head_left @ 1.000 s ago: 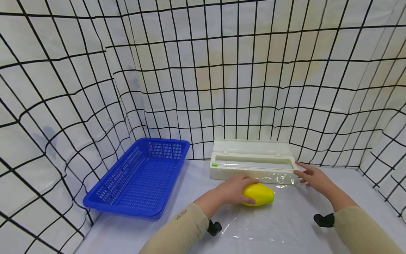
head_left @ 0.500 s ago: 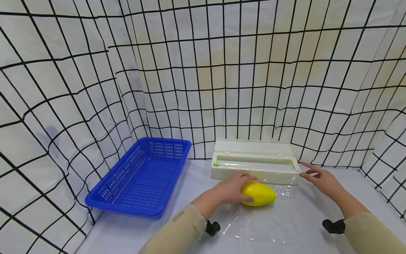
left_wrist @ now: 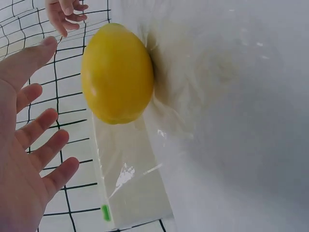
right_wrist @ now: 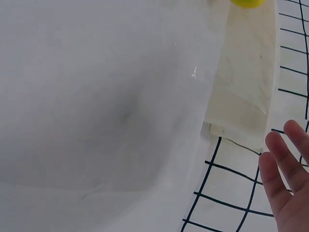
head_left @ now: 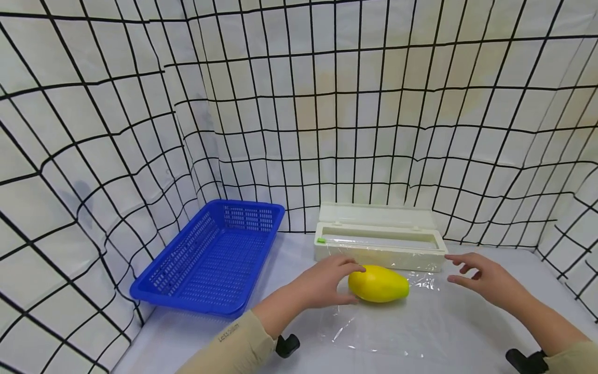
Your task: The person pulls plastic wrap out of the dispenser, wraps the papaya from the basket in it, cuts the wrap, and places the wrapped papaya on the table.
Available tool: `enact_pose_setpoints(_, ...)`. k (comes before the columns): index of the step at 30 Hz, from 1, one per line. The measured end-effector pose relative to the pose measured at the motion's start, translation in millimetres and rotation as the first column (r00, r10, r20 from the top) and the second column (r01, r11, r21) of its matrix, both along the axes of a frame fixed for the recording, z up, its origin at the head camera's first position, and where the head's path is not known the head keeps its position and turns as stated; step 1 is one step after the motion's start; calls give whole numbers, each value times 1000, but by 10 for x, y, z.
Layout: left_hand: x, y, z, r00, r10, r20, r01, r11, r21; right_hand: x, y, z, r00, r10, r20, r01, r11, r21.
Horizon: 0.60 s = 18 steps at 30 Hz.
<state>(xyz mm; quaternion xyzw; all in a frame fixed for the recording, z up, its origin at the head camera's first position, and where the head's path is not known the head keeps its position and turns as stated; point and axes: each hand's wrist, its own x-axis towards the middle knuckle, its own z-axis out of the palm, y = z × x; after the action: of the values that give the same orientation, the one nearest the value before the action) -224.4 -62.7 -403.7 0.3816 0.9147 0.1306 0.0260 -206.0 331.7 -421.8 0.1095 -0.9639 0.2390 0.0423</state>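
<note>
A smooth yellow fruit [head_left: 378,283], shaped like a papaya, lies on a sheet of clear cling film [head_left: 388,332]. The film comes out over the front of a white cling film dispenser [head_left: 380,255], whose lid is raised. Beside the fruit's left end is my left hand [head_left: 322,285]; in the left wrist view its fingers [left_wrist: 50,145] are spread and stand apart from the fruit. My right hand [head_left: 488,280] hovers near the dispenser's right end, fingers loosely bent and holding nothing. A small green slider [head_left: 321,240] sits at the dispenser's left.
A blue perforated basket [head_left: 187,306] stands on the left of the white-covered table [head_left: 299,343]. Black wire grid panels [head_left: 364,130] backed with white sheeting enclose the back and both sides.
My left hand has let go of the fruit and drawn back to the left. The right hand has moved right, away from the dispenser's end. The view has shifted slightly.
</note>
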Motion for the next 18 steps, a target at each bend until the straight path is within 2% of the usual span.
enact_pose_setpoints(4, 80, -136, -30, 999, -51, -5, 50, 996, -76, 154, -69, -15, 997, 70, 44, -71, 997, 27)
enact_pose_setpoints(7, 144, -246, -80, 994, -113, 10, 113, 984, -136, 266, -119, -51, 985, 151, 86, -154, 987, 37)
enact_pose_setpoints(9, 194, -314, -119, 987, -162, 6, 161, 972, -174, 336, -146, -80, 969, 210, 128, -216, 976, 33)
enact_pose_setpoints(12, 271, -402, -187, 976, -217, -11, 209, 952, -223, 435, -171, -136, 935, 289, 207, -298, 954, 13)
enact_pose_setpoints(16, 342, -494, -274, 968, -248, -33, 232, 938, -256, 542, -214, -233, 887, 333, 319, -346, 938, -16)
enact_pose_setpoints(18, 359, -528, -304, 967, -252, -32, 235, 936, -261, 586, -244, -280, 873, 324, 365, -346, 938, -6)
